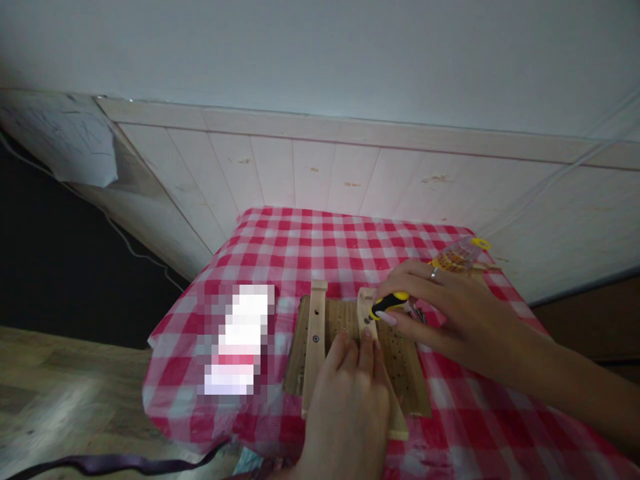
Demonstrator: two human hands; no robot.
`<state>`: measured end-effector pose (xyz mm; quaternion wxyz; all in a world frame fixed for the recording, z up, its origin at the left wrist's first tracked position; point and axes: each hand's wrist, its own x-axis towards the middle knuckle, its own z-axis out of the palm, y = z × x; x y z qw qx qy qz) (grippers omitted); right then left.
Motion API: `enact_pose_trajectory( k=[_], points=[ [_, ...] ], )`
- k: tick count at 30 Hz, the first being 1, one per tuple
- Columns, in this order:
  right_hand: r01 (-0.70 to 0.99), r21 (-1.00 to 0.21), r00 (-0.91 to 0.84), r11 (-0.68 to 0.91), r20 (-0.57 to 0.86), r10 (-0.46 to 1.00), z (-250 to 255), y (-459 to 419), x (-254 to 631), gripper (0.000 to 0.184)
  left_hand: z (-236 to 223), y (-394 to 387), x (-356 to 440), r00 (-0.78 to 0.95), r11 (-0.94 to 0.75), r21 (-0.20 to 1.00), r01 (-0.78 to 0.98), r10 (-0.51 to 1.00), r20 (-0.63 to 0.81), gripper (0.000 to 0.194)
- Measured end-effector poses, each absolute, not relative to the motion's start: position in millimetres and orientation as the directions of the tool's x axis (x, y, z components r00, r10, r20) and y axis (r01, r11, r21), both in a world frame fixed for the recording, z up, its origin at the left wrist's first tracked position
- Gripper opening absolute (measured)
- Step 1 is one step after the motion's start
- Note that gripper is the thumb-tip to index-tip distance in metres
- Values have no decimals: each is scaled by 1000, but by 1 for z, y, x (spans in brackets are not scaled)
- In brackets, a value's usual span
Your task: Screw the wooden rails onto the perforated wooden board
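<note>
A brown wooden board [407, 363] with several small holes lies on the table. Two pale wooden strips run lengthwise across it: a left strip [316, 317] with a hole and a screw, and a right strip [397, 423]. My left hand [347, 400] lies on the right strip, its fingers extended and fingertips pressing down; its thumb is hidden. Closed around a yellow and black screwdriver [393, 305], my right hand [450, 307] holds it low over that strip's upper part, beside dark screw heads [367, 321]. The screwdriver's tip is too small to make out.
A red-and-white checked cloth [300, 240] covers the table, which stands against a white plank wall [320, 173]. Behind my right hand lies a clear container [455, 255] with a yellow ring. A pixelated bright rectangle [243, 343] sits left of the board. A dark strap [115, 463] hangs lower left.
</note>
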<state>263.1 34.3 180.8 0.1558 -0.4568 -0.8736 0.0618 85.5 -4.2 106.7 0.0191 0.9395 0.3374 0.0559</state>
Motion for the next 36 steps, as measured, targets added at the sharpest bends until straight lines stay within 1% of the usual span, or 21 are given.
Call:
enact_pose_trajectory(
  k=[3, 5, 7, 10, 13, 17, 21, 24, 29, 36],
  points=[
    [797, -181, -539, 577, 220, 813, 178, 37, 259, 21, 107, -3, 87, 760, -763, 75, 642, 646, 75, 39],
    [803, -158, -535, 575, 235, 812, 176, 37, 258, 24, 107, -2, 88, 758, -759, 78, 646, 651, 52, 38],
    [815, -177, -505, 552, 253, 826, 174, 37, 259, 25, 108, -1, 88, 760, -760, 81, 645, 649, 40, 37],
    [822, -253, -456, 510, 245, 856, 172, 36, 264, 30, 109, -2, 88, 764, -765, 78, 639, 643, 49, 37],
    [792, -304, -486, 530, 211, 848, 173, 33, 268, 28, 110, -3, 87, 770, -771, 74, 632, 636, 50, 38],
    [773, -329, -520, 542, 163, 839, 175, 31, 271, 29, 110, -3, 88, 768, -769, 75, 635, 639, 49, 37],
    [744, -361, -555, 562, 133, 821, 175, 31, 273, 19, 109, -2, 87, 772, -774, 74, 628, 633, 62, 36],
    [754, -355, -548, 553, 125, 827, 175, 32, 273, 15, 108, -3, 86, 776, -778, 75, 623, 627, 63, 37],
    [733, -380, -538, 565, 185, 822, 176, 31, 272, 16, 106, -3, 87, 774, -777, 62, 627, 630, 69, 38],
    [781, -335, -521, 527, 114, 846, 173, 28, 274, 17, 105, -3, 87, 766, -773, 55, 632, 634, 108, 35]
  ],
)
